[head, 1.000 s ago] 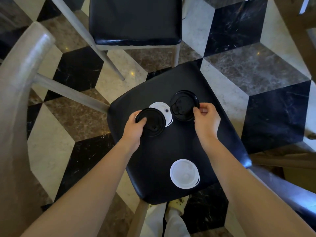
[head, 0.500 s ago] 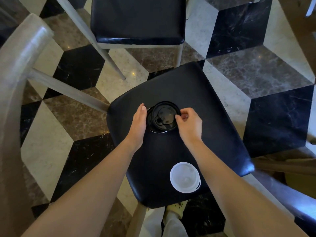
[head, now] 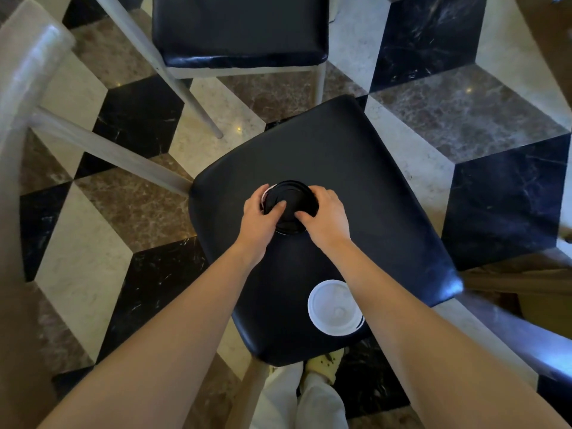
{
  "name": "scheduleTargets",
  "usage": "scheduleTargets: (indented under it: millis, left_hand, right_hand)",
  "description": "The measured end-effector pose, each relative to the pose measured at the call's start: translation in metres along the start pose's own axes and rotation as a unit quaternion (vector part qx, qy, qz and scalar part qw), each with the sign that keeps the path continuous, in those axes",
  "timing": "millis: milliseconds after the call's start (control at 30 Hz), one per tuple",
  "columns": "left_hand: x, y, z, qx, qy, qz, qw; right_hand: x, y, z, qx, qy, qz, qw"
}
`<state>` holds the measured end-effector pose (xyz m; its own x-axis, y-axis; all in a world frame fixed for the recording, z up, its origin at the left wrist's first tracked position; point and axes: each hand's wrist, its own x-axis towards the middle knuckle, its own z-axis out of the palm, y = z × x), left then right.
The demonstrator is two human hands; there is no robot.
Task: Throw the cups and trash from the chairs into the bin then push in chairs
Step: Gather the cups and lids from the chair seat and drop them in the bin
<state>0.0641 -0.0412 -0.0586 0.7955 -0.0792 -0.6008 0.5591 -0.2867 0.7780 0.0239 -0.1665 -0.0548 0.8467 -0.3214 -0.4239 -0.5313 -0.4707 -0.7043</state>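
Both hands are on one stack of cups in the middle of the near chair seat. The left hand (head: 261, 213) curls round the stack's left side, thumb laid across the black lid (head: 291, 201). The right hand (head: 325, 213) wraps the right side, fingers bent over the lid's edge, thumb on top too. So both hands are closed on the stack, pressing from 2 sides. Both arms are bare and reach fwd and down from the bottom of the view, wrists close together, elbows wide apart.

The black lid faces straight up, flat and round. A thin bit of white rim (head: 265, 193) peeks out at the left, under the lid. Can't tell how many cups sit below, the hands hide them. The stack stands upright on the black seat (head: 387, 196).

Nearer to the person, by the seat's front edge, stands a white cup (head: 335, 308) w/ a white lid, also facing up. It is just beside the right forearm and well apart from the black-lid stack.

A 2nd chair (head: 240, 29) w/ a black seat stands further off, at the top. The floor (head: 464, 113) is shiny tiles in black, brown and cream. A pale wood chair back (head: 28, 72) curves at the left. Below the seat, white trouser legs and a yellow shoe (head: 322, 362) show.
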Motion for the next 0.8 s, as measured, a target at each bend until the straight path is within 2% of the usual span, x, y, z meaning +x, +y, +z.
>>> scheduleTargets:
  millis: [100, 200, 300, 333, 400, 467, 533, 600, 667, 800]
  left_hand:
    - [-0.013, 0.005, 0.004, -0.050, -0.033, -0.006, 0.998]
    - [-0.024, 0.007, 0.009, -0.086, -0.050, -0.033, 0.995]
    - [-0.033, 0.010, 0.010, -0.087, -0.060, -0.048, 0.993]
    - [-0.036, 0.012, 0.010, -0.086, -0.063, -0.054, 0.993]
    - [-0.042, 0.012, 0.010, -0.087, -0.067, -0.060, 0.992]
    - [-0.047, 0.011, 0.011, -0.081, -0.072, -0.063, 0.992]
    - [-0.052, 0.009, 0.014, -0.069, -0.081, -0.064, 0.992]
    - [-0.057, 0.006, 0.015, -0.055, -0.099, -0.065, 0.991]
    - [-0.061, 0.004, 0.016, -0.042, -0.114, -0.068, 0.990]
    - [-0.071, 0.003, 0.016, -0.024, -0.132, -0.068, 0.989]
  right_hand:
    - [-0.011, 0.003, -0.014, 0.041, 0.013, -0.019, 0.999]
    - [-0.025, 0.008, -0.030, 0.087, -0.007, -0.030, 0.996]
    - [-0.051, 0.025, -0.047, 0.145, 0.024, 0.000, 0.989]
    - [-0.064, 0.036, -0.052, 0.116, 0.045, 0.010, 0.992]
    - [-0.090, 0.061, -0.051, -0.019, 0.046, 0.010, 0.999]
    - [-0.116, 0.079, -0.041, -0.167, -0.013, 0.021, 0.986]
    - [-0.136, 0.089, -0.025, -0.245, -0.055, 0.044, 0.967]
    - [-0.145, 0.093, -0.016, -0.205, -0.036, 0.075, 0.975]
    - [-0.148, 0.092, -0.015, -0.104, 0.015, 0.118, 0.987]
    - [-0.150, 0.088, -0.036, 0.013, 0.131, 0.156, 0.979]
